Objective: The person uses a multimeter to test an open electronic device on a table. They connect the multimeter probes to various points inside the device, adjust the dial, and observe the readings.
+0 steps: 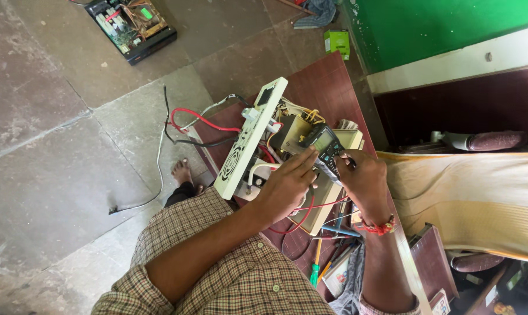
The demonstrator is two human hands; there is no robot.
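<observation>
A dark handheld multimeter (324, 146) with a grey screen is held over an opened white electrical unit (253, 138) that stands on a reddish-brown table (325, 84). My right hand (366, 181) grips the meter's lower end. My left hand (287, 185) rests against the meter's left side, fingers stretched toward it, with thin red leads (303, 216) running beneath. Inside the unit I see a transformer, yellow and red wires (303, 116) and a circuit board.
Red, black and white cables (188, 125) trail off the table to the stone floor. A bare foot (182, 173) shows below. Screwdrivers and pliers (328, 245) lie by my arm. Another opened device (131, 23) sits far left, a green box (337, 42) by the green wall.
</observation>
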